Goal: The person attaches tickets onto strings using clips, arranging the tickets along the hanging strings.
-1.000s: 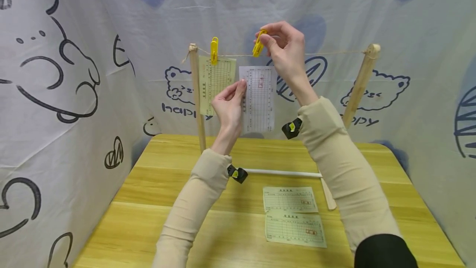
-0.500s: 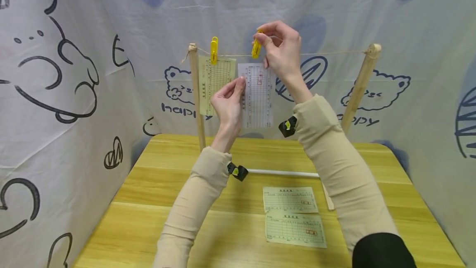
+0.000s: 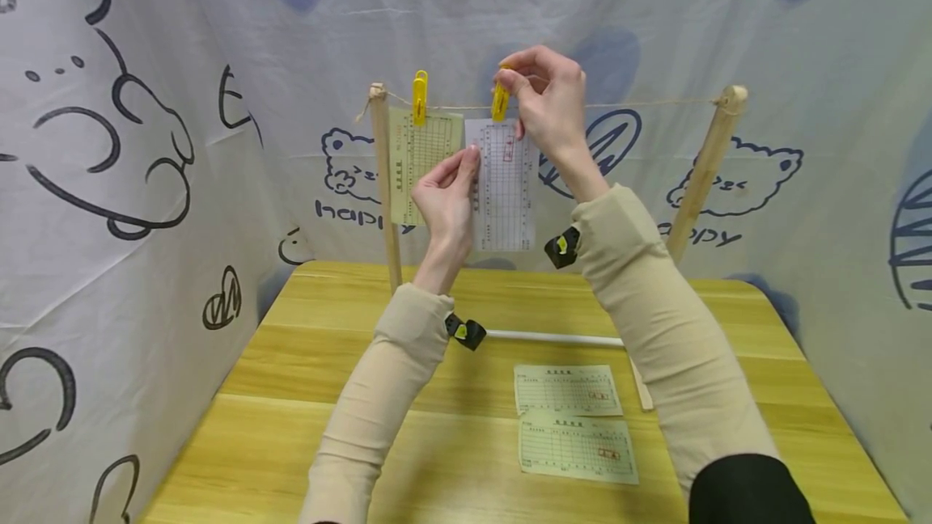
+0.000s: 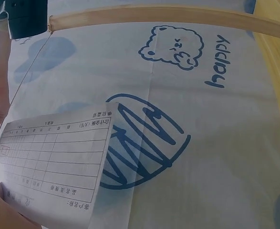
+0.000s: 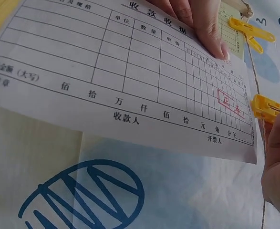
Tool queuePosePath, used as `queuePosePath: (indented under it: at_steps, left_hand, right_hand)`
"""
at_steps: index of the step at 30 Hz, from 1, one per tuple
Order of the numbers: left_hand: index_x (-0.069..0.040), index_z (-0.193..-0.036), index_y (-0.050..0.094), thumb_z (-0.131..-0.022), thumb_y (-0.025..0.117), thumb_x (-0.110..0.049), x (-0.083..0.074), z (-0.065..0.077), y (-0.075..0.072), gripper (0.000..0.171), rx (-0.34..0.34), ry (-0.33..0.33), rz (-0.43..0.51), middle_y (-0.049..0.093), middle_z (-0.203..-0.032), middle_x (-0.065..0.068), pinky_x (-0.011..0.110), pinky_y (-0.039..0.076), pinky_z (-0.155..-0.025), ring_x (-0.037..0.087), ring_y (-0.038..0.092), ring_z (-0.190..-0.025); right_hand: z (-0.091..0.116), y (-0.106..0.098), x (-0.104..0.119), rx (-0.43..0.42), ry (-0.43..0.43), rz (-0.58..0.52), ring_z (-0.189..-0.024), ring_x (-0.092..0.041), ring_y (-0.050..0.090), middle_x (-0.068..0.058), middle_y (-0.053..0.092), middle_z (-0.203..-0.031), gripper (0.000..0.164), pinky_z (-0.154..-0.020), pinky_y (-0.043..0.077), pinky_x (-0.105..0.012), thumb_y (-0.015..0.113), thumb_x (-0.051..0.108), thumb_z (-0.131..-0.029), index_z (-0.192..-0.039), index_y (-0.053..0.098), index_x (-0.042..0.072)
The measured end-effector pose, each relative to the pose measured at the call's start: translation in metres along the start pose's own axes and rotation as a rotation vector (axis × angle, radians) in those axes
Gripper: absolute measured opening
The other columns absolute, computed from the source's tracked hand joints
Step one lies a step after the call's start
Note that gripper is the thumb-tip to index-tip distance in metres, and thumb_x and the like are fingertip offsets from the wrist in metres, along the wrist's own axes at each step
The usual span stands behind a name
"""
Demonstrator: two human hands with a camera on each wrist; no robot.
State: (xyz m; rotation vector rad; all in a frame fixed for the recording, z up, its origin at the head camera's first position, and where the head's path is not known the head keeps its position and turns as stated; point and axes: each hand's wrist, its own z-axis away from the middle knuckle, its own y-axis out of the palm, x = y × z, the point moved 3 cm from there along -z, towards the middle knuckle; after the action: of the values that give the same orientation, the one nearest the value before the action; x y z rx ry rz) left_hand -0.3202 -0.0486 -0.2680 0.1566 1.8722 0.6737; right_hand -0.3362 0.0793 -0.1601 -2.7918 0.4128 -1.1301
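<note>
My left hand [image 3: 449, 192] pinches the left edge of a white receipt slip [image 3: 506, 200], which hangs lengthwise just under the string [image 3: 626, 104]. A yellow clothespin [image 3: 499, 103] is pinched in my right hand [image 3: 551, 99], its tip down at the string and the slip's top edge. In the right wrist view the clothespin [image 5: 268, 109] meets the slip's end; whether it bites the paper, I cannot tell. To the left, another yellow clothespin [image 3: 420, 99] holds a pale green receipt slip [image 3: 422, 152] on the string, partly behind my left hand.
Two wooden posts [image 3: 386, 184] [image 3: 706, 176] carry the string. On the wooden table [image 3: 291, 427] lie two pale green receipt slips [image 3: 568, 389] [image 3: 578, 450], one nearer me than the other. A white rod [image 3: 553, 338] runs low behind them. Printed cloth [image 3: 451, 14] hangs behind.
The white slip has risen to the string with my left hand. My right hand has moved slightly left and brought the clothespin, now more upright, down onto the slip's top edge.
</note>
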Motion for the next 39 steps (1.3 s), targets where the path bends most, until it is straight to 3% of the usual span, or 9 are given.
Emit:
queuePosePath:
  at_steps: [5, 7, 14, 21, 28, 34, 39]
  left_hand:
    - [0.002, -0.107, 0.074, -0.086, 0.079, -0.015, -0.0008, -0.0010, 0.0012, 0.028, -0.001, 0.004, 0.005, 0.076, -0.107, 0.020, 0.027, 0.062, -0.083, 0.010, 0.075, -0.080]
    - [0.002, -0.107, 0.074, -0.086, 0.079, -0.015, -0.0009, -0.0010, 0.0013, 0.028, 0.000, 0.006, 0.003, 0.076, -0.106, 0.020, 0.026, 0.062, -0.082, 0.009, 0.075, -0.079]
    - [0.001, -0.107, 0.074, -0.087, 0.079, -0.015, 0.0004, -0.0020, 0.0003, 0.026, 0.007, 0.003, -0.013, 0.076, -0.106, 0.019, 0.025, 0.062, -0.080, 0.009, 0.074, -0.078]
    - [0.001, -0.107, 0.074, -0.086, 0.079, -0.015, -0.0007, -0.0019, 0.0007, 0.026, 0.005, -0.002, -0.013, 0.076, -0.107, 0.019, 0.025, 0.062, -0.081, 0.009, 0.075, -0.079]
    - [0.001, -0.107, 0.074, -0.086, 0.079, -0.013, -0.0005, -0.0023, 0.0009, 0.026, 0.006, -0.005, 0.003, 0.077, -0.106, 0.018, 0.026, 0.062, -0.082, 0.010, 0.075, -0.080]
    - [0.001, -0.108, 0.074, -0.087, 0.078, -0.013, -0.0010, -0.0022, 0.0012, 0.026, 0.013, -0.004, 0.006, 0.076, -0.107, 0.020, 0.025, 0.062, -0.081, 0.010, 0.074, -0.080]
    - [0.001, -0.109, 0.073, -0.087, 0.078, -0.014, -0.0012, -0.0020, 0.0017, 0.027, 0.019, 0.007, -0.006, 0.075, -0.108, 0.021, 0.026, 0.063, -0.080, 0.010, 0.074, -0.079]
  right_hand:
    - [-0.0002, -0.0005, -0.0001, -0.005, 0.016, 0.039, -0.098, -0.026, 0.073, -0.021, 0.074, -0.106, 0.018, -0.085, 0.055, -0.020, 0.067, 0.012, -0.096, -0.104, 0.071, -0.004]
    - [0.0003, -0.0005, -0.0003, -0.003, 0.021, 0.056, -0.098, -0.027, 0.073, -0.021, 0.074, -0.106, 0.018, -0.084, 0.055, -0.020, 0.067, 0.012, -0.096, -0.104, 0.071, -0.004]
    - [0.0027, 0.0004, -0.0004, 0.018, 0.036, 0.091, -0.094, -0.026, 0.071, -0.019, 0.074, -0.106, 0.019, -0.062, 0.047, -0.014, 0.065, 0.013, -0.098, -0.106, 0.071, -0.002]
    - [0.0023, 0.0023, -0.0007, 0.028, 0.038, 0.115, -0.095, -0.025, 0.072, -0.019, 0.075, -0.105, 0.017, -0.069, 0.049, -0.015, 0.065, 0.013, -0.098, -0.106, 0.071, -0.001]
    - [0.0035, 0.0021, -0.0031, 0.043, 0.042, 0.131, -0.094, -0.025, 0.070, -0.019, 0.074, -0.105, 0.018, -0.053, 0.044, -0.014, 0.064, 0.014, -0.099, -0.106, 0.070, -0.001]
    - [0.0039, 0.0017, -0.0041, 0.048, 0.036, 0.141, -0.095, -0.025, 0.070, -0.019, 0.075, -0.105, 0.019, -0.065, 0.047, -0.015, 0.063, 0.015, -0.099, -0.106, 0.071, -0.001]
    - [0.0037, 0.0014, -0.0046, 0.054, 0.048, 0.143, -0.091, -0.022, 0.069, -0.019, 0.075, -0.104, 0.018, -0.058, 0.045, -0.015, 0.064, 0.015, -0.099, -0.106, 0.071, 0.000]
